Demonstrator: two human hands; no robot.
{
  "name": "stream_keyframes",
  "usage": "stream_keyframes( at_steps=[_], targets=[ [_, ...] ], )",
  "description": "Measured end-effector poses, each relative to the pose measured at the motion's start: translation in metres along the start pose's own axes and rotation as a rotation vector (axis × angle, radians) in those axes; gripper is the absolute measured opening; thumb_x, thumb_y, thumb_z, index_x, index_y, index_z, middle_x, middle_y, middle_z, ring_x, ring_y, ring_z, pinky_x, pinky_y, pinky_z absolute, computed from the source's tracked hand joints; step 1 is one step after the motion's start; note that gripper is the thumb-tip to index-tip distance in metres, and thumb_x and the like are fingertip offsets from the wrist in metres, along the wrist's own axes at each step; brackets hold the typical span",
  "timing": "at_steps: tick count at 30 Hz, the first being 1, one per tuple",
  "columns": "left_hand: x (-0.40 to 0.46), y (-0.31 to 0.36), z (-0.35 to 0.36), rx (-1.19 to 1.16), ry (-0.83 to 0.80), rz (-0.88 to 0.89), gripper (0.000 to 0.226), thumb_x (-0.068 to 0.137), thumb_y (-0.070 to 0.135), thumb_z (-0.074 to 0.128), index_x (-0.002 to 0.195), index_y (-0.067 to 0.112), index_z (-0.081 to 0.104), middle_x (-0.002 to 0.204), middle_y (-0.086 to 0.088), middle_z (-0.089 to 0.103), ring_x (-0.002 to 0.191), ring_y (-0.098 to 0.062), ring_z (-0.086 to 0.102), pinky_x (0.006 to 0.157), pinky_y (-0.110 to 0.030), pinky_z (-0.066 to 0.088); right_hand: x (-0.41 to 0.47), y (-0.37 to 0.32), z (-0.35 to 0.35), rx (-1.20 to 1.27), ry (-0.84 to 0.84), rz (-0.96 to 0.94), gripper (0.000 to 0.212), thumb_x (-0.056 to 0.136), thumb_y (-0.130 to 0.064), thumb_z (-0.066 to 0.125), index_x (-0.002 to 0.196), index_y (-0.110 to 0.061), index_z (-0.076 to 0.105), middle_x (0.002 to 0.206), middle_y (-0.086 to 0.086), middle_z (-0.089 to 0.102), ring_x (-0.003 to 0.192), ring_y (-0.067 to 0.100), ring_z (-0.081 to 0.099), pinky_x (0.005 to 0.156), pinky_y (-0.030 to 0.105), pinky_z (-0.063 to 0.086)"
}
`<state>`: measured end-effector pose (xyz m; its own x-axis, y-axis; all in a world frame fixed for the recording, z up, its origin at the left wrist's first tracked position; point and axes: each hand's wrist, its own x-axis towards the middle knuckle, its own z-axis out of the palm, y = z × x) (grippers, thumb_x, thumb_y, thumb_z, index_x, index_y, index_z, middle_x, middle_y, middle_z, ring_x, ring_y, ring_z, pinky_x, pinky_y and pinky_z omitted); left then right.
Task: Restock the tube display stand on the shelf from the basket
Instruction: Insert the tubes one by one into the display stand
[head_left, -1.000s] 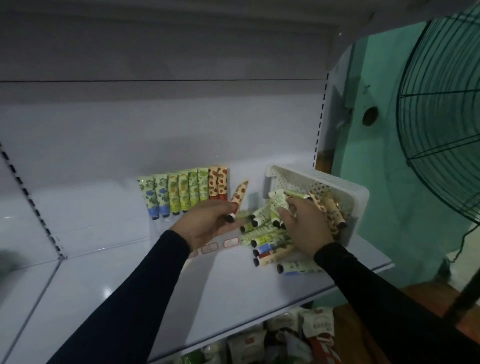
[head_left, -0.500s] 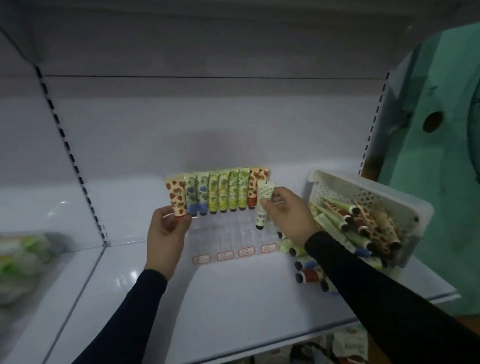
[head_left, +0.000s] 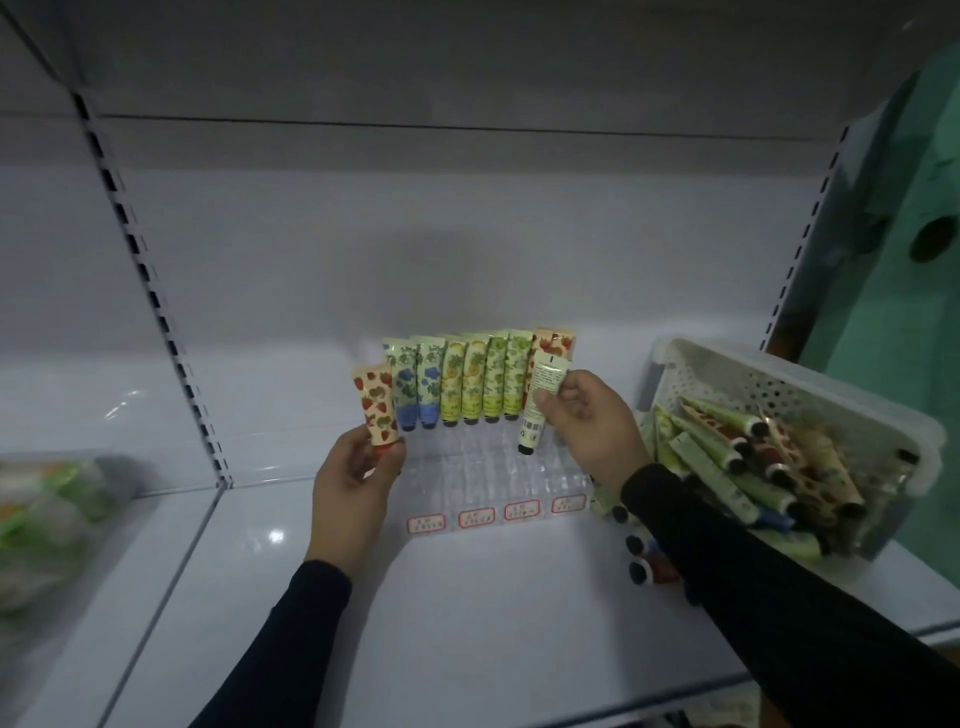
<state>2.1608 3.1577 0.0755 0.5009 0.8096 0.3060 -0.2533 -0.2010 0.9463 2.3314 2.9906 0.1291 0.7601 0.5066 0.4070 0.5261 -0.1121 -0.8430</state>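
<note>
fingers of the left hand (head_left: 358, 480) are pinched round a strawberry tube (head_left: 375, 402), holding it cap-down at about 9 o'clock of the display stand (head_left: 488, 467), right at the left end of the back row. right hand (head_left: 584, 423) has its fingers clamped on a pale green tube (head_left: 540, 400) turned label-back to the camera, black cap down, hovering at the stand's 2 o'clock over the clear slots.

progress-wise i'd say it's early days. only the back row (head_left: 478, 379) is filled: blue-flower ones, yellow, green, then a strawberry one at the right end. every slot in front of that row looks bare, all the way to the red price labels (head_left: 498, 512) along the front edge. neither held tube is seated yet.

loads left to go too. the white basket (head_left: 779, 387) at 3 o'clock on the shelf (head_left: 467, 613) is tipped toward the stand and piled with tubes, some spilled out beside the right sleeve.

tubes themselves are small, soft-looking, flat crimped tops, dark round caps, fruit prints.
</note>
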Motion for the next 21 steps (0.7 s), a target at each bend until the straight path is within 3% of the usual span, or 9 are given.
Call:
stream_keyframes(
  at_steps=[3,5,7,9,11,13,15,18,21],
  targets=[
    [0.0,0.0,0.0,0.001,0.004,0.002,0.023,0.091,0.011,0.066,0.113,0.015,0.063,0.106,-0.001,0.071,0.099,-0.017,0.067,0.071,-0.016,0.053,-0.001,-0.003,0.002,-0.033,0.012,-0.018,0.027,0.09,-0.032,0.065,0.078,-0.017,0.046,0.065,-0.002,0.052,0.054,0.001,0.046,0.057,0.014,0.041],
    [-0.001,0.0,0.0,0.001,0.0,0.007,0.022,0.091,0.012,0.066,0.111,0.018,0.062,0.106,0.0,0.07,0.099,-0.017,0.066,0.069,-0.015,0.053,-0.002,-0.004,0.003,-0.066,0.001,-0.023,0.029,0.091,-0.033,0.063,0.078,-0.016,0.043,0.062,0.007,0.052,0.052,0.007,0.046,0.056,0.021,0.041],
    [-0.001,0.0,0.0,-0.001,-0.001,0.008,0.021,0.091,0.012,0.066,0.11,0.019,0.062,0.106,-0.001,0.07,0.099,-0.018,0.066,0.067,-0.013,0.053,-0.002,-0.007,0.004,-0.074,-0.051,-0.015,0.026,0.094,-0.032,0.059,0.085,-0.013,0.044,0.074,0.021,0.057,0.055,0.017,0.056,0.059,0.029,0.046],
    [-0.001,0.0,0.0,-0.003,-0.003,0.007,0.021,0.091,0.011,0.066,0.11,0.019,0.062,0.106,-0.001,0.071,0.099,-0.018,0.066,0.068,-0.014,0.053,-0.001,-0.008,0.005,0.022,-0.11,0.029,0.025,0.096,-0.027,0.056,0.098,-0.004,0.045,0.086,0.029,0.053,0.056,0.015,0.063,0.059,0.03,0.051],
    [-0.001,-0.001,0.0,0.002,-0.007,0.013,0.02,0.091,0.011,0.066,0.109,0.02,0.062,0.106,-0.001,0.071,0.099,-0.019,0.066,0.068,-0.014,0.053,0.002,-0.008,0.005,0.059,-0.144,0.055,0.025,0.097,-0.023,0.055,0.107,-0.002,0.045,0.089,0.024,0.055,0.06,0.011,0.064,0.061,0.025,0.055],
    [-0.001,-0.002,0.0,0.015,-0.014,0.024,0.019,0.091,0.011,0.065,0.108,0.02,0.062,0.105,0.0,0.071,0.099,-0.018,0.066,0.069,-0.015,0.053,0.003,-0.009,0.005,0.043,-0.157,0.053,0.022,0.095,-0.026,0.058,0.11,-0.013,0.049,0.1,0.012,0.066,0.072,0.014,0.067,0.07,0.032,0.059],
    [-0.001,-0.002,0.0,0.023,-0.024,0.032,0.02,0.091,0.011,0.065,0.109,0.02,0.062,0.106,0.002,0.07,0.1,-0.017,0.066,0.072,-0.018,0.054,0.004,-0.011,0.005,0.028,-0.142,0.059,0.03,0.087,-0.038,0.066,0.109,-0.023,0.051,0.106,0.005,0.068,0.088,0.02,0.067,0.079,0.043,0.058],
    [0.0,-0.004,-0.001,0.037,-0.032,0.037,0.02,0.092,0.012,0.065,0.108,0.023,0.062,0.109,0.002,0.07,0.103,-0.018,0.065,0.083,-0.032,0.055,0.005,-0.013,0.007,-0.001,-0.147,0.085,0.051,0.076,-0.058,0.067,0.109,-0.021,0.054,0.108,0.003,0.068,0.098,0.021,0.066,0.087,0.044,0.054],
    [0.0,-0.003,-0.001,0.041,-0.033,0.037,0.021,0.092,0.013,0.065,0.106,0.027,0.062,0.11,0.003,0.069,0.105,-0.018,0.064,0.087,-0.038,0.055,0.005,-0.019,0.008,-0.053,-0.187,0.11,0.034,0.09,-0.042,0.057,0.113,-0.017,0.054,0.102,0.001,0.065,0.086,0.012,0.061,0.078,0.022,0.05]
  ],
)
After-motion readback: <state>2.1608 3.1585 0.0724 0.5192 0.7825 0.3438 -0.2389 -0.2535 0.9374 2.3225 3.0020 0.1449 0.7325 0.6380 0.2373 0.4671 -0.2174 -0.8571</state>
